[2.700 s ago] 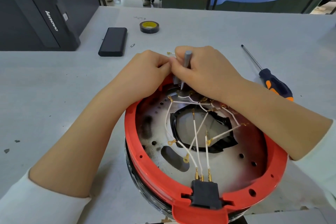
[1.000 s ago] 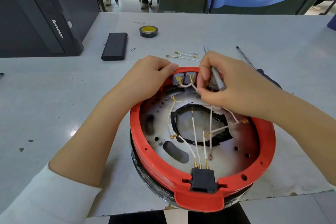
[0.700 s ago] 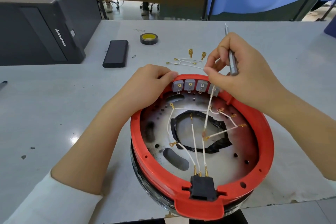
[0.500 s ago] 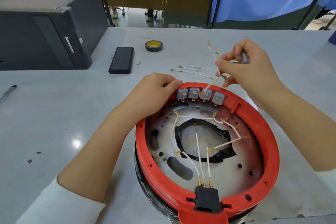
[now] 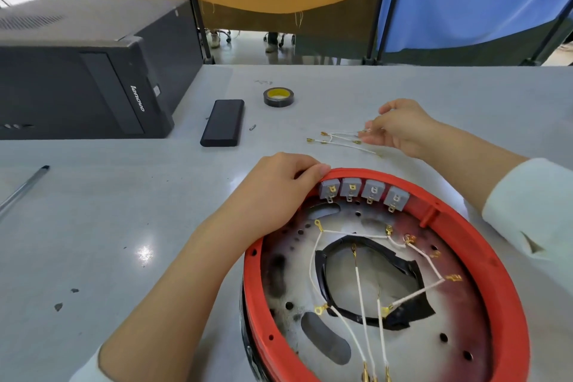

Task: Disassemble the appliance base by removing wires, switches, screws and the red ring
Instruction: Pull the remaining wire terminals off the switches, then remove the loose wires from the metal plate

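On a grey worktop (image 5: 93,226), a person in white sleeves works at an upturned appliance base (image 5: 387,288). At the far left, around 9 o'clock, a slim pen (image 5: 21,189) lies slantwise; behind it, near 10 o'clock, stands a black desktop computer case (image 5: 77,87). Toward 12 o'clock sit a flat black rectangular power bank (image 5: 222,122) and, just right of it, a roll of black tape with a yellow core (image 5: 278,97). The left hand (image 5: 276,192) rests curled over the far rim of the red plastic ring (image 5: 257,304) that edges the base, thumb pressed against the rim beside the leftmost of four grey block switches (image 5: 362,192) clipped inside it. Within the ring, on the scorched metal plate (image 5: 434,350), white wires with brass terminals (image 5: 359,288) run across a black-edged central opening. At about 1 o'clock, the right hand (image 5: 403,129) hovers low over the table, fingers loosely bent, fingertips pinching the end of a small bundle of loose white wires (image 5: 341,139) that lies on the worktop just beyond the ring. The base itself fills the lower right, between 4 and 6 o'clock.
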`<control>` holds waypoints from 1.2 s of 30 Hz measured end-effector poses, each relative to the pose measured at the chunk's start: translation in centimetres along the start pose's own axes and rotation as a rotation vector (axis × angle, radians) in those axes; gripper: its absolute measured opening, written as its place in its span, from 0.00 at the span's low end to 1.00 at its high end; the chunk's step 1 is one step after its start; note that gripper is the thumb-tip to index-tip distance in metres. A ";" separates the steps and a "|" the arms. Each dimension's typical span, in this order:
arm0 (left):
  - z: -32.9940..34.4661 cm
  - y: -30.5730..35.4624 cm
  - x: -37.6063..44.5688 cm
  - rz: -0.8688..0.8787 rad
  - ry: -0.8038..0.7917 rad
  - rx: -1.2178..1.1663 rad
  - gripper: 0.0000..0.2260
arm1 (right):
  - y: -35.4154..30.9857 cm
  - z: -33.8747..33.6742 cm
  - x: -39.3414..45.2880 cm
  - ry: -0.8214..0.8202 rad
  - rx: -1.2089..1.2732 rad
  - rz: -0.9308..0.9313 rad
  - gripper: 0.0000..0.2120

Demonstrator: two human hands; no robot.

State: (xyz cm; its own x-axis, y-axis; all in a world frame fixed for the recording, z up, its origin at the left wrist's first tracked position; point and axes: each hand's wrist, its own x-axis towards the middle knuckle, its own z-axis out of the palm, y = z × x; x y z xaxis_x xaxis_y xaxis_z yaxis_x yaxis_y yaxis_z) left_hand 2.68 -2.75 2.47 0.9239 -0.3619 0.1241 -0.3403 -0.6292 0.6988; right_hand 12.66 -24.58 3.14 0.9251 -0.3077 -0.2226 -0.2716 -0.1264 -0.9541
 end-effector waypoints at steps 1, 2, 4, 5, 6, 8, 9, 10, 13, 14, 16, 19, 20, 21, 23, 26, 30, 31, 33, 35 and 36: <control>0.0 0.0 0.0 -0.001 0.001 -0.002 0.17 | 0.1 0.0 0.0 -0.006 -0.079 -0.011 0.12; 0.0 0.1 -0.1 -0.001 0.003 -0.002 0.16 | 0.4 0.0 0.0 -0.021 -0.170 -0.027 0.10; 0.0 0.2 0.0 -0.004 0.003 0.002 0.16 | 0.9 -0.1 -0.3 -0.056 -0.321 -0.072 0.08; 0.0 0.2 0.0 -0.008 0.003 0.003 0.17 | 1.1 -0.2 -0.7 -0.056 -0.379 -0.107 0.08; 0.0 0.2 0.0 -0.012 0.004 0.004 0.17 | 1.1 -0.2 -1.1 -0.040 -0.436 -0.161 0.07; 0.0 0.2 0.0 -0.015 0.004 0.011 0.17 | 0.8 -0.2 -2.1 -0.030 -0.500 -0.319 0.06; 0.0 0.2 0.0 -0.015 0.002 0.017 0.17 | 0.5 -0.1 -3.0 -0.073 -0.484 -0.395 0.07; 0.0 0.3 0.0 -0.014 0.002 0.021 0.17 | 0.2 0.1 -4.0 -0.148 -0.445 -0.452 0.08; 0.0 0.3 0.0 -0.005 0.014 0.031 0.17 | 0.0 0.7 -7.6 -0.421 -0.352 -0.537 0.17; -0.1 0.3 0.0 -0.005 0.017 0.028 0.17 | 0.2 0.8 -8.6 -0.486 -0.400 -0.558 0.19; 0.0 0.4 0.0 -0.016 0.018 0.009 0.17 | 0.8 1.0 -9.9 -0.547 -0.606 -0.598 0.18; 0.0 0.4 0.1 -0.043 0.065 0.030 0.13 | 1.2 1.2 -10.1 -0.528 -0.758 -0.631 0.15; 0.0 0.4 0.1 -0.046 0.096 0.041 0.11 | 1.2 1.2 -10.1 -0.518 -0.742 -0.621 0.15; -0.1 0.4 0.1 -0.045 0.124 0.043 0.09 | 1.0 1.2 -10.0 -0.511 -0.730 -0.605 0.15; -0.5 0.4 0.1 -0.041 0.146 0.031 0.08 | 0.8 1.0 -9.9 -0.496 -0.764 -0.565 0.14; -1.6 0.3 0.0 -0.037 0.130 0.045 0.09 | 0.6 0.0 -9.5 -0.373 -0.890 -0.506 0.13; -2.2 0.0 -0.1 -0.044 0.117 0.081 0.14 | 0.2 -2.1 -9.6 -0.139 -1.118 -0.408 0.11; -2.2 -0.2 -0.1 -0.050 0.118 0.111 0.16 | 0.0 -2.4 -9.7 -0.107 -1.207 -0.371 0.12; -2.2 -0.5 -0.1 -0.086 0.120 0.192 0.20 | -0.6 -3.0 -10.2 -0.112 -1.313 -0.231 0.16; -2.2 -0.9 0.0 -0.139 0.117 0.251 0.20 | -1.5 -3.4 -11.1 -0.204 -1.298 -0.029 0.20; -2.3 -1.1 0.1 -0.157 0.123 0.263 0.20 | -2.0 -3.5 -11.5 -0.230 -1.299 0.018 0.20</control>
State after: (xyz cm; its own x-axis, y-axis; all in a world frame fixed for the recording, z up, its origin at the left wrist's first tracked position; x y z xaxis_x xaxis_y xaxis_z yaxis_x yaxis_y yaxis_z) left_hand 3.51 -0.57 3.34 0.9774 -0.1708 0.1243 -0.2107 -0.8327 0.5121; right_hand 1.62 -24.09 8.30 0.9075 -0.1683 -0.3849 -0.2199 -0.9710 -0.0939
